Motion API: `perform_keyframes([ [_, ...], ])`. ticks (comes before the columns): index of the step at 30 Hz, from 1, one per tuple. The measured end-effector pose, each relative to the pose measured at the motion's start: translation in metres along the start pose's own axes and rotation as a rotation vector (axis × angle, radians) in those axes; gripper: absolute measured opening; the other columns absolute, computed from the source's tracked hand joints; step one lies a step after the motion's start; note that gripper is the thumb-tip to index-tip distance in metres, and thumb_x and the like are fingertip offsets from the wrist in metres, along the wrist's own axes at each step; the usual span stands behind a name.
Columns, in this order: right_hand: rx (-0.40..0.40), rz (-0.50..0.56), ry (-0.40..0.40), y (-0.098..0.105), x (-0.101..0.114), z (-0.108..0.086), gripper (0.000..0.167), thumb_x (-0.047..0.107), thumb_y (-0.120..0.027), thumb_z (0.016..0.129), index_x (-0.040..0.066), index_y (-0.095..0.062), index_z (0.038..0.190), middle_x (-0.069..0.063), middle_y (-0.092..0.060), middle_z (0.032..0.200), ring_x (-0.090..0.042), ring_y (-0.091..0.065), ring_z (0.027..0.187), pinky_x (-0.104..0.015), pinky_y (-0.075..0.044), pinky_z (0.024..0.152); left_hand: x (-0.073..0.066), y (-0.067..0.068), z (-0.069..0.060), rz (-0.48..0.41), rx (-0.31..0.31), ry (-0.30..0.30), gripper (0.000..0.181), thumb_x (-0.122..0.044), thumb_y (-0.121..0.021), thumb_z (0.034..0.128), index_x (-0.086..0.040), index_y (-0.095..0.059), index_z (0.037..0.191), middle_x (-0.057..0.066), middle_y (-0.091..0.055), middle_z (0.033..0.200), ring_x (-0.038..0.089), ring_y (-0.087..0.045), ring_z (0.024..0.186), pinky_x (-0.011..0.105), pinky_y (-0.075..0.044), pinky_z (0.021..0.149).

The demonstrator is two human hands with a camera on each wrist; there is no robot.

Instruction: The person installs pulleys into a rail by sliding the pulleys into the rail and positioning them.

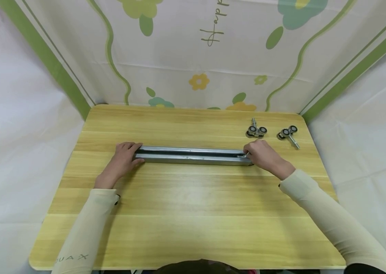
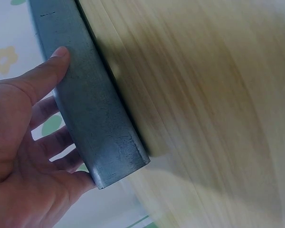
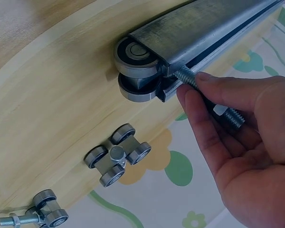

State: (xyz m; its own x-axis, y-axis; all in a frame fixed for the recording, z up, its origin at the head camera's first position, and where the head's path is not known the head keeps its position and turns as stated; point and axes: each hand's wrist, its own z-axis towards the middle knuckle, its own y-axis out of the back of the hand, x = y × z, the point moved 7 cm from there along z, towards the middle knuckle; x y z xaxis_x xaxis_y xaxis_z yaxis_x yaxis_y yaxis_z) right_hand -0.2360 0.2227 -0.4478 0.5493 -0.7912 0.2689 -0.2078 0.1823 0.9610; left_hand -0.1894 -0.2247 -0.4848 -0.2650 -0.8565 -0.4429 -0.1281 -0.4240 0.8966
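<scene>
A long grey metal channel rail (image 1: 193,160) lies across the table with its slot facing up. At its left end, my left hand (image 1: 121,160) grips it, thumb on the near wall (image 2: 83,90) and fingers round the far side. My right hand (image 1: 264,156) is at the other end, where it pinches the threaded bolt (image 3: 185,76) of a roller trolley (image 3: 137,61) between thumb and fingers. Two wheels of that trolley stick out of the rail's end, and its bolt comes up through the slot. The part of the trolley inside the rail is hidden.
Two more roller trolleys with bolts lie behind and right of the rail: one roller trolley (image 1: 256,132) nearer the rail, another roller trolley (image 1: 287,133) farther right. The wooden table (image 1: 193,213) meets a flower-printed curtain (image 1: 179,49) at the back, with white sheets at both sides.
</scene>
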Motion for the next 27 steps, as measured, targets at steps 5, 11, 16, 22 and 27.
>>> perform_keyframes([
  [5, 0.004, -0.015, 0.010, 0.000, 0.004, 0.003, 0.014, -0.010, -0.071, 0.093, -0.002, -0.081, 0.100, -0.017, -0.080, 0.095, -0.018, -0.072, 0.071, -0.041, -0.064, 0.067, 0.001, 0.000, -0.001, -0.001, 0.000, 0.003, 0.060, -0.013, -0.077, 0.0978, 0.008, -0.052, 0.147, 0.037, -0.056, 0.137, 0.056, -0.043, 0.135, 0.065, -0.024, 0.119],
  [11, 0.014, -0.001, 0.012, -0.001, 0.009, 0.007, 0.015, -0.011, -0.071, 0.093, -0.002, -0.081, 0.100, -0.017, -0.080, 0.096, -0.015, -0.071, 0.069, -0.039, -0.063, 0.067, 0.001, 0.000, -0.001, 0.008, -0.007, -0.003, 0.060, -0.014, -0.077, 0.0979, 0.008, -0.052, 0.148, 0.036, -0.057, 0.136, 0.056, -0.044, 0.135, 0.066, -0.025, 0.119],
  [16, 0.010, 0.005, 0.022, -0.002, 0.014, 0.012, 0.018, -0.013, -0.067, 0.092, -0.002, -0.081, 0.096, -0.016, -0.080, 0.093, -0.015, -0.070, 0.068, -0.038, -0.062, 0.065, 0.001, -0.001, 0.000, 0.002, -0.006, 0.000, 0.060, -0.015, -0.077, 0.0980, 0.008, -0.052, 0.148, 0.037, -0.057, 0.137, 0.056, -0.043, 0.136, 0.065, -0.025, 0.119],
  [22, 0.011, -0.010, 0.037, -0.002, 0.022, 0.017, 0.019, -0.015, -0.068, 0.091, -0.002, -0.081, 0.093, -0.015, -0.080, 0.092, -0.015, -0.068, 0.068, -0.036, -0.061, 0.064, 0.002, -0.001, 0.000, 0.002, 0.010, 0.013, 0.061, -0.015, -0.076, 0.0987, 0.008, -0.051, 0.150, 0.038, -0.055, 0.139, 0.057, -0.041, 0.138, 0.065, -0.023, 0.121],
  [27, 0.017, -0.003, 0.044, -0.003, 0.029, 0.021, 0.019, -0.016, -0.067, 0.091, -0.002, -0.080, 0.091, -0.015, -0.079, 0.088, -0.012, -0.062, 0.062, -0.032, -0.057, 0.060, 0.002, -0.001, -0.001, 0.002, 0.003, 0.006, 0.061, -0.014, -0.077, 0.0985, 0.008, -0.051, 0.149, 0.037, -0.055, 0.138, 0.057, -0.042, 0.137, 0.065, -0.024, 0.120],
])
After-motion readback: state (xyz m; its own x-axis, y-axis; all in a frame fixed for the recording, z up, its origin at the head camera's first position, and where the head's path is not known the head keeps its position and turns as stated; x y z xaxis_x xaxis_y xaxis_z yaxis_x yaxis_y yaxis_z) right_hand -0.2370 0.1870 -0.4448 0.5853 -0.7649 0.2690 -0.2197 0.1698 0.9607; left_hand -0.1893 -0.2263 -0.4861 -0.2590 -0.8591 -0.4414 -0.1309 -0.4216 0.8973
